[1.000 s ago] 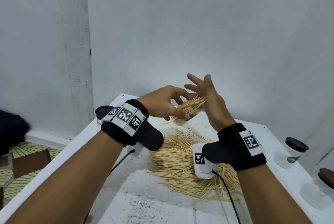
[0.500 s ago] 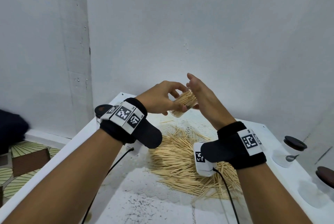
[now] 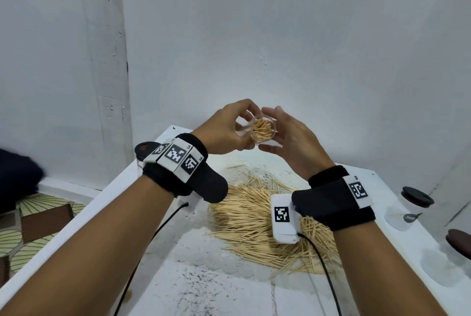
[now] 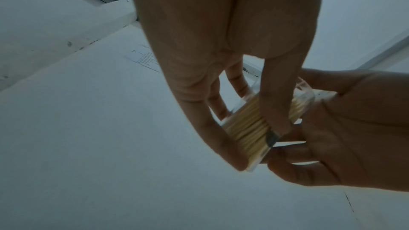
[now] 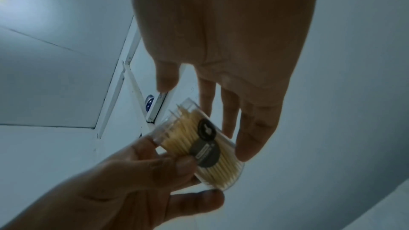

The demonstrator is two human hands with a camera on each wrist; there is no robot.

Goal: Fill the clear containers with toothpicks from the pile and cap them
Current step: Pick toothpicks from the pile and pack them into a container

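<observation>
Above the table [image 3: 107,213], the left grip [image 3: 224,134] and right grip [image 3: 290,142] meet around a container [image 3: 262,129] with toothpicks inside. The pile [image 3: 249,218] lies below and nearer than both. Two capped containers [image 3: 410,206] stand right of the right grip; another [image 3: 144,152] left of the left grip.

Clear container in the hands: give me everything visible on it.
The clear container is a small see-through plastic cylinder, uncapped, packed with toothpicks reaching about to its rim. A dark round label sits on its side. It is held tilted in the air above the table. The left hand grips its wall; the right hand has fingertips on its base end.
</observation>
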